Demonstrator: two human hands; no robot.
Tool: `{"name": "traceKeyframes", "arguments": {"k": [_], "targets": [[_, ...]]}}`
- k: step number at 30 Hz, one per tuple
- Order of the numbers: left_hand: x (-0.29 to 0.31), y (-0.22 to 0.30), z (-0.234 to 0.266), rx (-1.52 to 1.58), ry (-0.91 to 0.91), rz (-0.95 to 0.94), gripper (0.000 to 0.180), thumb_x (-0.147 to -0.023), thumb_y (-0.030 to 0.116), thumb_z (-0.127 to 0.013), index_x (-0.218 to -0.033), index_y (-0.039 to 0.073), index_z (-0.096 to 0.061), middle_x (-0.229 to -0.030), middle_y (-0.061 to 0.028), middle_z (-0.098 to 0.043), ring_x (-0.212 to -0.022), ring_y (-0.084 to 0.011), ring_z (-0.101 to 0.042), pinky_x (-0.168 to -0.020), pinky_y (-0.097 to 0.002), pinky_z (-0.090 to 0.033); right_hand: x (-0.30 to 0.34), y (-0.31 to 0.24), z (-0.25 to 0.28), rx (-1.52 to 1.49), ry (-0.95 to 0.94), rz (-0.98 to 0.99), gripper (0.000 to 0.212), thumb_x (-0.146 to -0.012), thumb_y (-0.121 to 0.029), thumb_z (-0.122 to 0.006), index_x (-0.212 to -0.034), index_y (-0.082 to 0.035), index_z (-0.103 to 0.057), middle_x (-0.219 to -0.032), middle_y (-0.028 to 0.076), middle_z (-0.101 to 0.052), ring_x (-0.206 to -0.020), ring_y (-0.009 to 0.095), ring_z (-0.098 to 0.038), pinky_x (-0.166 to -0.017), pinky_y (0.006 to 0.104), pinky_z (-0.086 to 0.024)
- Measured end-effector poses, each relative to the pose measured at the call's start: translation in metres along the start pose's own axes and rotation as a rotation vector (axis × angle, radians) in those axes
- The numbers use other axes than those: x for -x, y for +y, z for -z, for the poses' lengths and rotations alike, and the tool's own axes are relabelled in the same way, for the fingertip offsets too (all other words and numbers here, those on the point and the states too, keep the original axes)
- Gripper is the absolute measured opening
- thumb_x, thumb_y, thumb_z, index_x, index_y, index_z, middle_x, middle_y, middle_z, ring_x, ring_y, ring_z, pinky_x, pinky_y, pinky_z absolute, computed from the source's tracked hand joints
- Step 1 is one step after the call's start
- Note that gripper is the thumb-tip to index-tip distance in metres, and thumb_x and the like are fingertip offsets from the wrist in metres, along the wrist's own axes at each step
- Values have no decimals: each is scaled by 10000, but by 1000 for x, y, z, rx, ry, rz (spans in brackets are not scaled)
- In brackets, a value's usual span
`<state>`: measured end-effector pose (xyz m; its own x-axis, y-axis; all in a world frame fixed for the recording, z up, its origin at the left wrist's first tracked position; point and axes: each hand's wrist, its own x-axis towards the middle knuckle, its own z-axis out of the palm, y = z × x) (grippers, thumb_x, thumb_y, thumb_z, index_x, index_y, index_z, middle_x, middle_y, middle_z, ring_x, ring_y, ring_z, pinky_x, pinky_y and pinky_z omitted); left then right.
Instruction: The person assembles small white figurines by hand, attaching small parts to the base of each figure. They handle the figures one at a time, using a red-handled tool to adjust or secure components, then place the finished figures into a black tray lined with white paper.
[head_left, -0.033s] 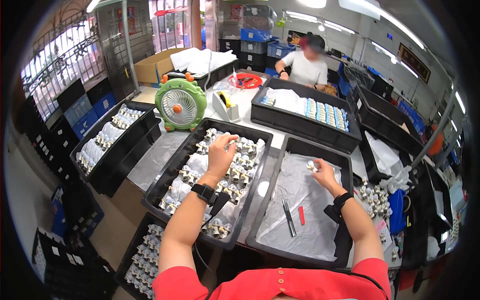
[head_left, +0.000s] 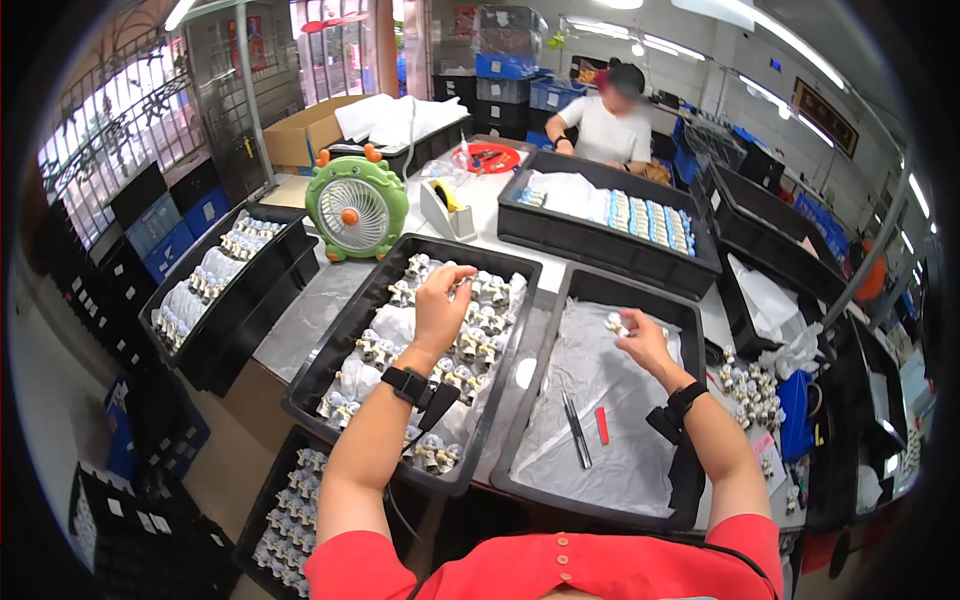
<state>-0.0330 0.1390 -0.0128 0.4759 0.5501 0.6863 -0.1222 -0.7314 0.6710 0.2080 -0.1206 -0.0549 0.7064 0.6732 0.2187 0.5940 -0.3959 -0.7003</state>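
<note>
A small assembly workshop: black plastic trays (head_left: 520,262) of little figurines (head_left: 470,345) cover a shared worktable (head_left: 500,195), with stacked blue crates (head_left: 510,65) and cardboard boxes (head_left: 300,135) behind.

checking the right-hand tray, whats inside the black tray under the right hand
A crinkled clear plastic sheet lines the black tray. On it lie dark tweezers and a small red piece. The right hand holds a small part; the tray floor is covered.

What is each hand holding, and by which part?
Right hand: one small pale figurine, pinched at the fingertips; exact grip spot too small to tell. Left hand: fingers down on small pale figurines in the black plastic tray; a hold cannot be told.
</note>
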Motion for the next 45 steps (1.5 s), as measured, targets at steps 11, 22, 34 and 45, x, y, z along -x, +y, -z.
{"name": "traceKeyframes", "arguments": {"k": [11,22,34,45], "targets": [[48,131,-52,778,-640,467,481,-922,157,-524,-1358,37,-360,-1295,-107,-469,-1089,-156,-528,-892,-279,-440,80,-106,18,-539,37,332,544,-714,-54,-736,-1212,-72,-518,-907,18,-546,-798,82,-539,-655,217,-474],[69,120,-79,988,-452,610,447,-915,153,-549,-1323,28,-414,-1092,-64,-552,-942,-122,-565,-829,-263,-477,93,-94,1,-478,124,405,674,-627,-74,-801,-1234,-77,-510,-857,38,-507,-717,124,-512,-622,245,-465],[71,113,-76,1044,-438,749,412,-925,159,-532,-1297,12,-432,-1105,-60,-575,-980,-120,-565,-863,-283,-483,95,-84,-1,-482,-13,344,719,-650,-54,-790,-1278,-91,-440,-891,9,-479,-775,95,-472,-676,233,-427],[69,113,-76,1064,-376,813,394,-916,135,-541,-1284,33,-445,-1085,-47,-576,-966,-103,-559,-843,-271,-484,94,-84,0,-568,73,312,634,-667,-60,-784,-1222,-85,-478,-920,34,-547,-808,106,-528,-713,235,-468]]}}
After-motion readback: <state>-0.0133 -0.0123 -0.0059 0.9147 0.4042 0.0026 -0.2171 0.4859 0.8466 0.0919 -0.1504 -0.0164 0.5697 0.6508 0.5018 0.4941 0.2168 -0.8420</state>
